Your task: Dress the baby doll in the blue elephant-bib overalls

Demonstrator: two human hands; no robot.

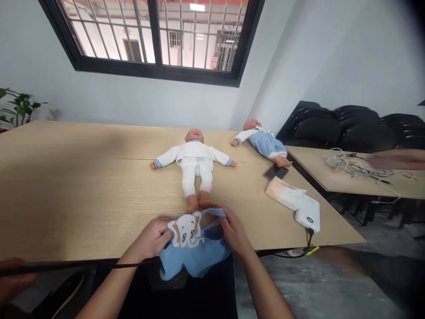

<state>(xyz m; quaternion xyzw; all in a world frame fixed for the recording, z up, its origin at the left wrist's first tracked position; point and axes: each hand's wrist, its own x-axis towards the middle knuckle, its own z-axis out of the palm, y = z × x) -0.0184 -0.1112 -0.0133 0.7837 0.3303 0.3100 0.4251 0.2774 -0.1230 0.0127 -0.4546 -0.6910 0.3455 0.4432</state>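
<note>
Both my hands grip a small pair of blue baby overalls (207, 254) with a white elephant face on the bib, held at the table's front edge. My left hand (155, 237) pinches the side by the elephant's ear. On the opposite side, my right hand (232, 228) is closed on the edge of an opening in the cloth. Just beyond the overalls a baby doll (197, 155) lies on its back, arms spread, feet toward me. It wears a white top with blue cuffs and white leggings.
A second doll (265, 139) in blue and white lies at the back right, near a dark phone (276, 172). Closer stand a tissue pack (283, 193) and a white power bank (308, 213) with a cable. Another person's blurred hand (398, 159) is over tangled cables (352, 165) on the side table.
</note>
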